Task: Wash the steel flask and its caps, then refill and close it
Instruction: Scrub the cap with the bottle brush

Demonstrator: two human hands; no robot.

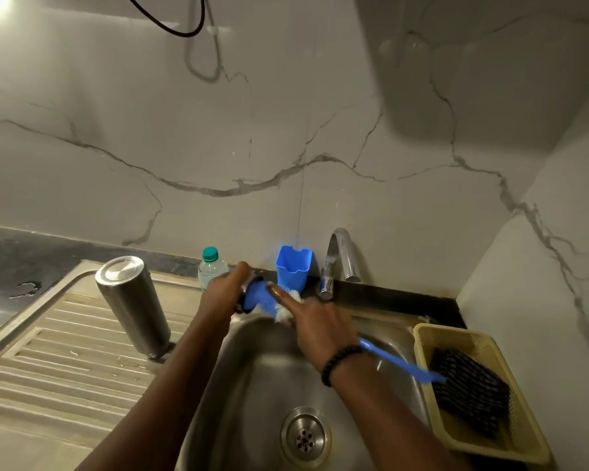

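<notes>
A small dark flask cap point(244, 302) is gripped in the left hand point(223, 294) above the back rim of the stainless steel sink point(252, 385), fingers curled round it. A blue-handled bottle brush with white bristles point(393, 360) is held in the right hand point(315, 322), forefinger stretched along the head, remaining fingers closed on the handle. The brush's long axis runs from lower right up-left, its head touching the cap's open side. The tall cylindrical steel flask point(133, 304) is stood upside down on the ribbed draining board point(48, 368), well left, nearer the left hand; scrubbing is judged under way.
</notes>
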